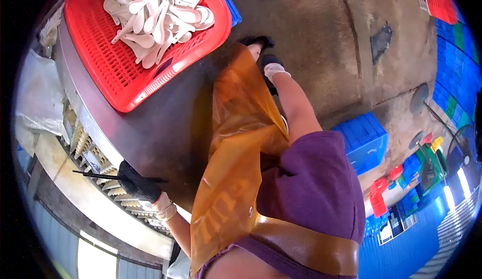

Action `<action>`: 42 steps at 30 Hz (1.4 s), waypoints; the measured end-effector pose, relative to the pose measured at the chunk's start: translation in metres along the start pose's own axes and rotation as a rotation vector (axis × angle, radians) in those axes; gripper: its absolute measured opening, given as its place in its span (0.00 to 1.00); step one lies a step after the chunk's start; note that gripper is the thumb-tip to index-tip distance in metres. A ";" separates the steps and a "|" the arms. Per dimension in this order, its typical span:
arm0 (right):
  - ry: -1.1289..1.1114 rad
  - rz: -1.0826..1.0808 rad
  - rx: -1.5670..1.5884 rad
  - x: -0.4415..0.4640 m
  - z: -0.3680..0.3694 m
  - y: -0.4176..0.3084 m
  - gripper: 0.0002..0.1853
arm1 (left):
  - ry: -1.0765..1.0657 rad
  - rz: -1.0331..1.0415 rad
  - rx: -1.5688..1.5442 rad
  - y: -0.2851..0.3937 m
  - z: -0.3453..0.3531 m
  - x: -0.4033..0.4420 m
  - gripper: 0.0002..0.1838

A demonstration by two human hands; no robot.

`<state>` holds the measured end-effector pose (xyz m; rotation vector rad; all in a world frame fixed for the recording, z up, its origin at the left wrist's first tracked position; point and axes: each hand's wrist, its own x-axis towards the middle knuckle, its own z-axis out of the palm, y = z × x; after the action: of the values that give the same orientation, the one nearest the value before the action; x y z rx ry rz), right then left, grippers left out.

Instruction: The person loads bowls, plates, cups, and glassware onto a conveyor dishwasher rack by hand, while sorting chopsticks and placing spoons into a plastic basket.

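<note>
My left hand (139, 182), in a dark glove with a white cuff, is closed around thin black chopsticks (98, 175) beside a conveyor with rows of pale pegs (118, 197). The sticks poke out on both sides of the fist. My right hand (271, 63), also in a dark glove with a white cuff, hangs low beside my orange apron (236, 178); its fingers are too small and dark to make out. A red plastic basket (108, 73) holds a heap of white spoons (155, 20) and rests on a metal surface (155, 138).
A blue crate (362, 141) stands on the stained concrete floor (321, 33) to my right. Stacked blue crates (452, 73) and another red basket (438, 3) are farther off. A clear plastic bag (40, 95) hangs by the machine at the left.
</note>
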<state>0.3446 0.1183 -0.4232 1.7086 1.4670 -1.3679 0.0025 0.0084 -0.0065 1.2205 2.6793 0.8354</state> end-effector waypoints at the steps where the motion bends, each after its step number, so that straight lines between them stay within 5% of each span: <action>1: -0.005 0.003 -0.010 -0.001 0.005 -0.001 0.16 | 0.004 0.002 0.012 0.000 0.001 0.000 0.14; 5: -0.008 0.055 0.015 -0.036 -0.001 -0.017 0.15 | -0.084 0.253 0.208 0.000 -0.002 0.001 0.14; 7: 0.178 0.055 -0.084 -0.037 0.004 -0.001 0.15 | 0.073 0.040 -0.006 0.004 0.006 -0.001 0.13; 9: 0.310 0.121 0.116 -0.065 -0.007 0.019 0.16 | 0.078 0.053 -0.099 -0.018 0.004 0.000 0.11; 10: 0.305 0.124 -0.078 -0.008 0.033 0.068 0.17 | 0.121 0.037 -0.214 -0.023 0.007 0.000 0.10; 13: 0.269 0.132 -0.048 -0.070 -0.036 0.069 0.16 | 0.184 -0.027 -0.272 -0.042 0.012 0.004 0.09; 15: 0.590 0.114 0.218 -0.074 -0.045 0.087 0.15 | 0.177 -0.057 -0.258 -0.026 0.008 0.004 0.09; 18: 0.813 -0.041 0.298 -0.088 -0.090 0.086 0.14 | 0.224 0.011 -0.193 -0.018 0.009 0.006 0.09; 20: 1.083 -0.223 0.760 -0.055 -0.114 0.080 0.13 | 0.280 0.009 -0.264 -0.026 0.020 0.008 0.09; 23: 0.974 -0.599 0.844 -0.135 -0.179 -0.012 0.13 | 0.306 0.022 -0.382 -0.026 0.021 0.011 0.08; 24: 0.971 -0.639 0.823 -0.164 -0.194 -0.045 0.13 | 0.278 0.046 -0.290 -0.021 0.016 0.012 0.07; 26: 1.252 -0.970 0.091 -0.214 -0.211 -0.107 0.14 | 0.288 0.083 -0.305 -0.028 0.016 0.010 0.05; 27: 1.247 -1.010 0.073 -0.232 -0.210 -0.131 0.14 | 0.311 0.071 -0.473 -0.042 0.025 0.010 0.05; 32: 0.512 -1.189 0.298 -0.280 -0.174 -0.212 0.18 | 0.155 -0.158 -0.775 -0.022 -0.015 -0.022 0.06; 35: 0.508 -1.383 0.090 -0.276 -0.144 -0.235 0.18 | 0.236 -0.129 -0.726 -0.039 -0.031 -0.087 0.07; 37: 0.515 -1.512 -0.044 -0.278 -0.130 -0.249 0.18 | 0.168 -0.409 -0.808 -0.034 -0.044 -0.138 0.08; 40: 0.504 -1.670 -0.211 -0.294 -0.126 -0.273 0.18 | 0.360 -0.513 -0.752 -0.037 -0.023 -0.203 0.07; 42: 0.260 -1.620 -0.207 -0.300 -0.126 -0.292 0.18 | 0.467 -0.745 -0.836 -0.050 0.008 -0.253 0.09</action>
<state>0.1449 0.1838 -0.0400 0.2583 3.2222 -1.4386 0.1425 -0.1968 -0.0755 -0.1620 2.2550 1.9016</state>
